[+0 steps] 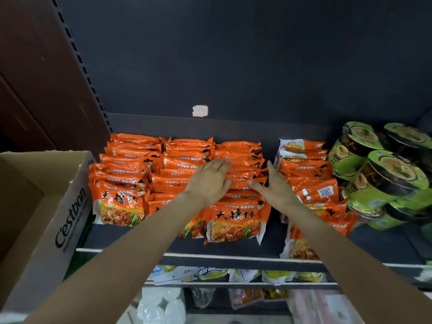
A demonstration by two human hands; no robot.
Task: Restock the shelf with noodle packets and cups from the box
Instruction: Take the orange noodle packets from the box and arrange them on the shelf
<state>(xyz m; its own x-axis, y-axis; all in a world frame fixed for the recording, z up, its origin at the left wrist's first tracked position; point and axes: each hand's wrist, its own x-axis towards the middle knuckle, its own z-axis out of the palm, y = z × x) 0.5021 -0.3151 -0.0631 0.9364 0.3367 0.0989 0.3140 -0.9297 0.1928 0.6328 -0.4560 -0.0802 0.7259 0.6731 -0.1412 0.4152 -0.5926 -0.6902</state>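
Orange noodle packets stand in rows on dark shelf. Left hand lies flat, fingers straight, on third row. Right hand, fingers straight, presses same row's right side, thumb across packet top. Green noodle cups stacked at right. Cardboard box at left, touching shelf edge.
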